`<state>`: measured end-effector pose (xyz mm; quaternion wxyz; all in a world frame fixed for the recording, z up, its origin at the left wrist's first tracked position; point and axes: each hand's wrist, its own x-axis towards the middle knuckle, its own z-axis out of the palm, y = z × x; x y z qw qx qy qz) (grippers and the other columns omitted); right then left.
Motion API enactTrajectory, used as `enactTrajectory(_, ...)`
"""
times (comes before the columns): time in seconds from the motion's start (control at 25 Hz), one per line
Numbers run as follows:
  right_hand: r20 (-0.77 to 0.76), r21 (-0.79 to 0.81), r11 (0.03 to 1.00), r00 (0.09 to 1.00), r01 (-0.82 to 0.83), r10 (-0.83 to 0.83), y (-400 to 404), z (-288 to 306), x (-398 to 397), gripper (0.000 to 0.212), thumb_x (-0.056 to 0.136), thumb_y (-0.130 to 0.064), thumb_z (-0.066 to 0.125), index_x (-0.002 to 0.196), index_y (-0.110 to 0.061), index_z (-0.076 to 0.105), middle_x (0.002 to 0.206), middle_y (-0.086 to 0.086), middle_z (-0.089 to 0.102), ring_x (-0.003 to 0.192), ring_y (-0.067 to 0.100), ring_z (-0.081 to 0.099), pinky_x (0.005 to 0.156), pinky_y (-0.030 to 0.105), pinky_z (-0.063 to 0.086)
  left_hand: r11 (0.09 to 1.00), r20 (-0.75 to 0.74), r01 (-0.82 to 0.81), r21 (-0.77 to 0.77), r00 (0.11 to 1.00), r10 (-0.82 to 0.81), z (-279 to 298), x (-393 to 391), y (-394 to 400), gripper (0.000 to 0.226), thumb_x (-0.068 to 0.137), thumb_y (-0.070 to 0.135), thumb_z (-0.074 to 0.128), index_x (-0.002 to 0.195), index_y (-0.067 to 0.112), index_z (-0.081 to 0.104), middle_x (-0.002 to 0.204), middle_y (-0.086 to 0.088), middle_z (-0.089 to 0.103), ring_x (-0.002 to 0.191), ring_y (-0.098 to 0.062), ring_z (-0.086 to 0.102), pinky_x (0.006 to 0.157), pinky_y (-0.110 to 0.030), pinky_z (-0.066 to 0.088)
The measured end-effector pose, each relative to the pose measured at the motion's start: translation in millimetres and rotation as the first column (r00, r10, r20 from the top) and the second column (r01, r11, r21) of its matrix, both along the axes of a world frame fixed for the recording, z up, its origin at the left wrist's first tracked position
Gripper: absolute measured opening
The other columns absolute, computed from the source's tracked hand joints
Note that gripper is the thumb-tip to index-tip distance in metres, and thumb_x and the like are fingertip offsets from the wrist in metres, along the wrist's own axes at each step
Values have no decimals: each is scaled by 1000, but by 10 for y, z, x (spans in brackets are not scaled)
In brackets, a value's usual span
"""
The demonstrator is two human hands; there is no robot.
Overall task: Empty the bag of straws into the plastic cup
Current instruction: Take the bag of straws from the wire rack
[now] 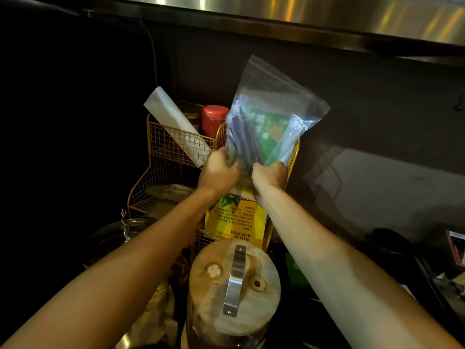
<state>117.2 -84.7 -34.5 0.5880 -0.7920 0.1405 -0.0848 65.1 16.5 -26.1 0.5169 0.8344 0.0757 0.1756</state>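
Note:
A clear plastic bag [274, 107] stands upended above the yellow wire rack, its closed end pointing up. Several dark straws [245, 137] and a green printed packet lie inside it. My left hand [219, 170] grips the bag's lower left edge. My right hand [269, 176] grips its lower right edge. Both hands hold the bag's mouth low, just above a yellow carton. The plastic cup is hidden behind my hands or out of view; I cannot tell which.
A yellow wire rack [161, 152] holds a white roll [176, 124], a red-lidded jar [214, 119] and a yellow carton [236, 222]. A jar with a wooden lid and metal clasp [234, 283] stands close in front. A steel shelf [327, 16] runs overhead.

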Motion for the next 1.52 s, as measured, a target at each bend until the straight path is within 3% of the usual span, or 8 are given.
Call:
enactTrajectory(0.2, 108, 91, 995, 994, -40, 30, -3, -98, -18, 8, 97, -25, 63, 98, -19, 58, 103, 11, 72, 88, 36, 76, 79, 54, 64, 999, 35, -28, -30, 999, 29, -4, -42, -38, 60, 99, 30, 64, 153, 11, 44, 130, -15, 65, 117, -28, 65, 99, -42, 57)
enactTrajectory(0.32, 200, 24, 996, 976, -91, 84, -54, -134, -178, 19, 99, -30, 54, 80, -29, 49, 92, 6, 69, 82, 36, 75, 76, 54, 64, 996, 63, -60, -59, 996, 64, -22, -113, -41, 58, 98, 32, 65, 151, 14, 49, 126, -13, 66, 114, -26, 67, 95, -42, 59)
enactTrajectory(0.56, 338, -24, 974, 915, -224, 219, -364, 105, -700, 22, 107, -19, 48, 86, -23, 50, 81, 5, 65, 40, 8, 60, 41, 25, 48, 984, 122, -128, 123, 986, 113, 125, -440, -99, 50, 97, 41, 65, 139, 15, 59, 134, -11, 53, 120, -23, 57, 101, -35, 52)
enactTrajectory(0.76, 390, 26, 925, 856, -379, 339, -906, 302, -1249, 19, 107, -14, 53, 87, -14, 54, 65, -1, 58, 37, 17, 54, 51, 45, 54, 996, 203, -34, -77, 978, 49, 288, -915, -238, 64, 83, 46, 80, 131, 16, 49, 121, -2, 60, 111, -18, 63, 90, -30, 58)
enactTrajectory(0.88, 386, 51, 915, 853, -401, 352, -1354, 336, -1638, 16, 106, -12, 56, 91, -8, 53, 60, 0, 55, 33, 14, 49, 45, 38, 49, 980, 215, 74, -182, 976, -33, 302, -1231, -445, 89, 70, 46, 90, 138, 14, 43, 109, -3, 71, 95, -11, 74, 88, -37, 63)
enactTrajectory(1.08, 319, 90, 919, 885, -385, 339, -2088, 194, -2241, 27, 105, -17, 61, 79, -17, 53, 60, 1, 53, 36, 16, 47, 44, 32, 50, 936, 307, 278, -215, 929, -206, 193, -1716, -1020, 59, 72, 26, 94, 120, 3, 67, 107, 0, 78, 96, -5, 76, 81, -24, 60)
enactTrajectory(1.36, 262, 73, 962, 936, -264, 237, -2941, -273, -3008, 17, 99, -14, 70, 85, -15, 60, 48, -9, 50, 34, 10, 39, 41, 28, 44, 851, 293, 449, -272, 881, -372, -303, -2260, -1760, 64, 69, 11, 94, 125, 7, 64, 116, -4, 77, 109, -13, 75, 94, -35, 61)
enactTrajectory(1.52, 153, 110, 974, 972, -199, 181, -3345, -687, -3465, 13, 93, -15, 77, 91, -15, 65, 66, -4, 61, 48, 11, 52, 48, 32, 52, 795, 209, 526, -303, 850, -483, -757, -2611, -2078, 47, 76, 8, 88, 117, 19, 67, 113, 5, 77, 107, -8, 75, 88, -24, 60)
